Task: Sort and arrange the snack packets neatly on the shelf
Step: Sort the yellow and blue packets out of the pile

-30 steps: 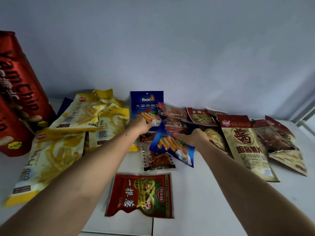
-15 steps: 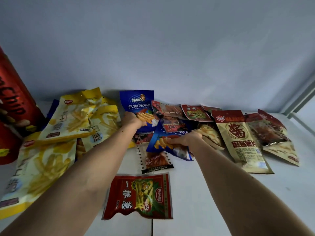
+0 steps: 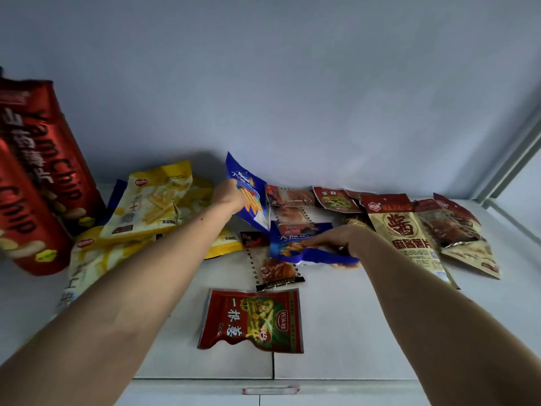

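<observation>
**Gripping two blue packets, one per hand**

Holding blue packets in both hands on my feed. Left hand (image 3: 231,196) grips the upright blue packet (image 3: 248,194) at the far middle of the shelf (image 3: 345,317), fingers curled round its left edge, packet tilted and lifted off the pile. Right hand (image 3: 336,238) grips the second blue packet (image 3: 304,253), which lies flat just right of centre; fingers curled over its top, near edge blurred.

Under and between the two blue ones I see a strip of small clear-and-red sachets (image 3: 278,271) running from far to near, with a small black-and-red sachet (image 3: 254,239) just left of it. Nearest to me, alone on the shelf, lies a red packet with green picture (image 3: 251,320), flat, apart from the rest.

Left side: yellow packets (image 3: 155,203) piled overlapping, one more under my left forearm. Far left: two tall red Yam Chip bags (image 3: 38,177) standing, leaning together.

Right side: beige packet with red top (image 3: 407,232) lying flat, partly over a clear-fronted packet with brown contents (image 3: 450,227). Small red packets (image 3: 336,199) along the far wall (image 3: 292,83), overlapping.
</observation>
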Available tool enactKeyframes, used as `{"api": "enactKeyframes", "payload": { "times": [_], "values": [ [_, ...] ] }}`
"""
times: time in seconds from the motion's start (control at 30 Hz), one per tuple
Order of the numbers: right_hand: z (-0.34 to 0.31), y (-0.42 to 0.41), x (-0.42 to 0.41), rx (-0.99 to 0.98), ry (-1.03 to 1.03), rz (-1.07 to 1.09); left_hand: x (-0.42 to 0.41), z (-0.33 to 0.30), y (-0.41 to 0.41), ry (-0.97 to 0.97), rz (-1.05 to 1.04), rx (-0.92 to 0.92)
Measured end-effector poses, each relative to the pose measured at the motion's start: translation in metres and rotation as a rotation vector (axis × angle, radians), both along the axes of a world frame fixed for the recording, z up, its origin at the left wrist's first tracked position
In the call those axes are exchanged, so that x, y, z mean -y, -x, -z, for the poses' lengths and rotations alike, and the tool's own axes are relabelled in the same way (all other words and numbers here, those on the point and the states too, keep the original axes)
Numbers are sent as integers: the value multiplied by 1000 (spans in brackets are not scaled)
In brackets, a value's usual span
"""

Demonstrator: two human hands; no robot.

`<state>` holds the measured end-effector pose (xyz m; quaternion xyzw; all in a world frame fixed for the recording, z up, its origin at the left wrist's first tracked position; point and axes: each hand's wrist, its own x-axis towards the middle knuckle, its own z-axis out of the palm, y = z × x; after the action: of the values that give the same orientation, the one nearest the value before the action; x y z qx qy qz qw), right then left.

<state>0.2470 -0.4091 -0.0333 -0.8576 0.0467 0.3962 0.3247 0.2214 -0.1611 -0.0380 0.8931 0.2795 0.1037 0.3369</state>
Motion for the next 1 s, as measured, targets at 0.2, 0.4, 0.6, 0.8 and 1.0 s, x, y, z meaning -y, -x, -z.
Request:
{"api": "enactKeyframes", "payload": {
  "times": [0.2,0.4,0.6,0.8,1.0],
  "values": [
    [-21,27,5,-36,-73,-89,-18,-25,37,-48,9,178],
    [-19,36,-16,-147,-509,-271,-49,-50,84,-38,-116,393],
    [-30,39,-85,-67,-836,-183,-100,-51,125,-14,-307,391],
    [-45,42,-183,139,-798,62,-138,-33,148,-6,-326,194],
    [-47,37,-267,227,-879,173,-150,-25,157,-247,-173,50]
  ]
}}
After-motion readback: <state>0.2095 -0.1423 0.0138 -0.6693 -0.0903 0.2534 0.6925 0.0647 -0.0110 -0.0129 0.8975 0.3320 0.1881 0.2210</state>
